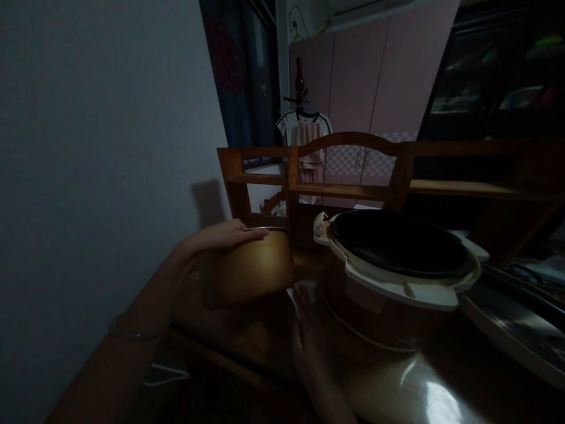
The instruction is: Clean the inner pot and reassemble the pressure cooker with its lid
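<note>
A gold-coloured pot (251,268) is tilted at the left of the tabletop, against the wall side. My left hand (225,235) grips its rim, the thumb lying along the top edge. Low beside the pot, my right hand (304,330) presses a white cloth (306,288), perhaps a tissue, onto the wooden table (247,341). The fingers are dim and partly blurred. Just right of that hand stands a round cooker (375,300) with a pale rim and a black inner bowl (401,241).
A black-handled pan or lid (521,330) lies right of the cooker. Behind the table rises a wooden shelf frame (344,189). A pale wall (110,147) borders the left side. Clothes (309,135) hang before a pink wardrobe (357,88). The room is dark.
</note>
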The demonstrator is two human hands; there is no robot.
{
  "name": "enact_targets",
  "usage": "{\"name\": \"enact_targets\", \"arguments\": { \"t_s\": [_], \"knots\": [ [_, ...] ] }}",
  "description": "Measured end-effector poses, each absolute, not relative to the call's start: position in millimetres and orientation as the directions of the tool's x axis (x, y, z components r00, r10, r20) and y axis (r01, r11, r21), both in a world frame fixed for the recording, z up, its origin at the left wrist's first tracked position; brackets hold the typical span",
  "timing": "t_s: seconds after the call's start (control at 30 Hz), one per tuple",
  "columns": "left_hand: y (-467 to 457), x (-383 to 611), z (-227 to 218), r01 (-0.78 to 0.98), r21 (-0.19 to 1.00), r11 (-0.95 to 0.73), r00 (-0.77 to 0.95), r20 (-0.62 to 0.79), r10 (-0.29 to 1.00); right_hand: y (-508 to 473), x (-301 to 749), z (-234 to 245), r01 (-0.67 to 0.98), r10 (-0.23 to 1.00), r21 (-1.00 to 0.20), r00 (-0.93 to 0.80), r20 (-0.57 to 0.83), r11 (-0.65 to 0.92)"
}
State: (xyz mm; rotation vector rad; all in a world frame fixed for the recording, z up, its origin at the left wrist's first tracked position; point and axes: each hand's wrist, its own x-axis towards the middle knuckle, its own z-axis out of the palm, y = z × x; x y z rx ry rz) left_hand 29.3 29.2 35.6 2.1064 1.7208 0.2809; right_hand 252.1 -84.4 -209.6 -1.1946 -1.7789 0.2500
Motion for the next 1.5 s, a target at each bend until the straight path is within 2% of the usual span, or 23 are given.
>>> {"name": "enact_targets", "arguments": {
  "t_s": [0.2, 0.43, 0.67, 1.5],
  "knots": [
    [30, 37, 38, 0.882, 0.425, -0.205, 0.274, -0.107, 0.956, -87, 247, -217, 0.699, 0.811, -0.527, -0.131, 0.570, 0.483],
    [37, 36, 41, 0.876, 0.429, -0.219, 0.288, -0.103, 0.952, -89, 249, -215, 0.696, 0.794, -0.510, -0.144, 0.590, 0.505],
    [40, 33, 46, 0.867, 0.402, -0.294, 0.400, -0.209, 0.893, -88, 248, -221, 0.720, 0.796, -0.486, -0.153, 0.585, 0.495],
    [39, 35, 49, 0.878, 0.397, -0.269, 0.364, -0.186, 0.913, -90, 249, -217, 0.705, 0.824, -0.522, -0.158, 0.543, 0.480]
  ]
}}
